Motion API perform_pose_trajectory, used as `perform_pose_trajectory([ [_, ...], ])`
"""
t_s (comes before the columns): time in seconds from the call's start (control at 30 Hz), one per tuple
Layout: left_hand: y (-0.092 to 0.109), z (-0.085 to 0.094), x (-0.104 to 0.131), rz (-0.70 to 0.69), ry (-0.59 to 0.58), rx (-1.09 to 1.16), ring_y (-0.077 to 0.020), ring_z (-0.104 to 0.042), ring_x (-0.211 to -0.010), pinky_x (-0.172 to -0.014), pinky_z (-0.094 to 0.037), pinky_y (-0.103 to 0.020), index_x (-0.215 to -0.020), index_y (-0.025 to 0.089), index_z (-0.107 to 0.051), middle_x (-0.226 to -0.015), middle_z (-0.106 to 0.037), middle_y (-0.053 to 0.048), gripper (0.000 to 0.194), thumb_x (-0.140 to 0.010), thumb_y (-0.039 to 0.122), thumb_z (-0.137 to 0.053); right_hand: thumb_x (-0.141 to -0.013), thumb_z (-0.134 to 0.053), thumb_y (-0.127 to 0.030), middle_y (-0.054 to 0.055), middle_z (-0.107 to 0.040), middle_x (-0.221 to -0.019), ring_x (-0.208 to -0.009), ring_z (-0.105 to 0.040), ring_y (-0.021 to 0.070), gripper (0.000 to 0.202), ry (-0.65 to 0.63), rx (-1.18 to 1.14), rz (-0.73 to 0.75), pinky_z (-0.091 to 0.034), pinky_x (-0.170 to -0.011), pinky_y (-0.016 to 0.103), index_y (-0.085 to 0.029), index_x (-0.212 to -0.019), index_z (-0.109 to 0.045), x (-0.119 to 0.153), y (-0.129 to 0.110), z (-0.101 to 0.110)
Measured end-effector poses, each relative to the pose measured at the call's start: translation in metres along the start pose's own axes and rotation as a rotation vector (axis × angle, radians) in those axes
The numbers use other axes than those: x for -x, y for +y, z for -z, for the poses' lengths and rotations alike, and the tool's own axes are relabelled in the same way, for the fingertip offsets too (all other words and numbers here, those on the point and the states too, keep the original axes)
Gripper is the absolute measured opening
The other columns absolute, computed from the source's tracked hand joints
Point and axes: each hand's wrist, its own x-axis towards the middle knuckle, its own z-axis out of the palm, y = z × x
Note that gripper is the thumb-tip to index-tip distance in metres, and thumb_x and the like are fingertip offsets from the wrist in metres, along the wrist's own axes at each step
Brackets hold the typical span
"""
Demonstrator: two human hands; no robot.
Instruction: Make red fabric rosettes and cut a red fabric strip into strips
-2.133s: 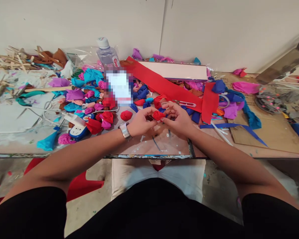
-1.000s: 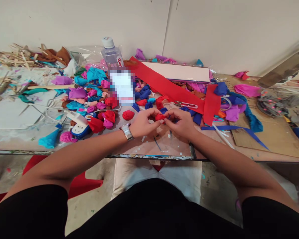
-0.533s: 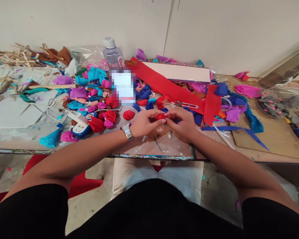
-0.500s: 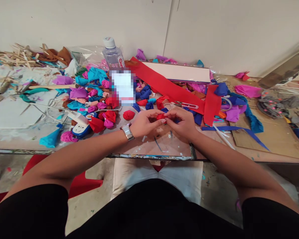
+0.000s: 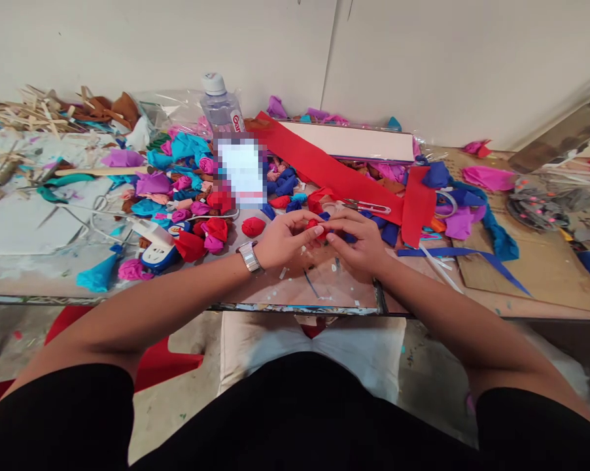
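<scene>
A small red cloth bundle (image 5: 315, 229) is pinched between the thumb and fingers of my left hand (image 5: 286, 241), which has a metal watch on its wrist. My right hand (image 5: 358, 241) touches the bundle's right side with its fingertips, its fingers bent. Left of my hands a round red bundle (image 5: 253, 227) lies on the table. Just beyond my right hand are small snips (image 5: 367, 207) and a long red cloth strip (image 5: 334, 167); a shorter red strip (image 5: 417, 208) lies to the right.
Colored cloth bundles (image 5: 182, 186), a bottle (image 5: 221, 108), a blurred bright screen (image 5: 242, 171) and a power strip (image 5: 160, 254) stand or lie left. A blue ribbon (image 5: 491, 260) crosses cardboard (image 5: 545, 261) at right. The table's front edge (image 5: 295, 309) runs below my hands.
The fingers of my right hand have shifted slightly on the red bundle and spread a little. More of the bundle shows between my hands.
</scene>
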Motion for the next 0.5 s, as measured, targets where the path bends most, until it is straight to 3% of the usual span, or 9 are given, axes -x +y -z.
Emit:
perform_pose_trajectory([
  [0.13,0.001,0.0016,-0.002,0.027,0.028,0.007,-0.0149,-0.078,-0.074,-0.07,-0.064,-0.025,-0.113,0.014,-0.073,-0.09,-0.082,-0.006,0.052,-0.091,0.06,-0.085,-0.098,-0.081,-0.037,0.009,-0.075,-0.115,-0.089,-0.072,0.02,0.029,-0.016,0.03,0.02,-0.063,-0.072,0.034,-0.027,-0.125,-0.08,-0.0004,0.0006,0.0001],
  [0.23,0.0022,0.0014,-0.0021,0.043,0.01,0.048,-0.0156,-0.08,-0.074,-0.071,-0.065,-0.025,-0.114,0.014,-0.073,-0.089,-0.082,-0.005,0.054,-0.091,0.062,-0.085,-0.099,-0.08,-0.033,0.009,-0.076,-0.116,-0.091,-0.073,0.0204,0.025,0.002,0.059,0.027,-0.063,-0.081,0.036,-0.027,-0.122,-0.08,0.0011,0.0025,-0.0001],
  [0.37,0.0041,0.001,-0.0014,0.046,-0.011,0.066,-0.0156,-0.08,-0.074,-0.07,-0.065,-0.024,-0.113,0.015,-0.072,-0.089,-0.082,-0.005,0.055,-0.091,0.063,-0.084,-0.099,-0.079,-0.034,0.005,-0.078,-0.105,-0.077,-0.07,0.0173,0.017,0.017,0.048,-0.038,-0.061,-0.073,0.033,-0.028,-0.115,-0.078,0.0029,0.0023,0.0012],
  [0.5,0.0039,0.0018,-0.0012,0.049,-0.006,0.069,-0.0165,-0.081,-0.075,-0.07,-0.065,-0.025,-0.115,0.015,-0.073,-0.094,-0.083,-0.007,0.057,-0.09,0.065,-0.083,-0.1,-0.077,-0.027,0.006,-0.077,-0.109,-0.099,-0.075,0.0215,0.007,0.019,0.025,0.042,-0.062,-0.085,0.037,-0.027,-0.107,-0.079,-0.0003,0.001,0.0023],
])
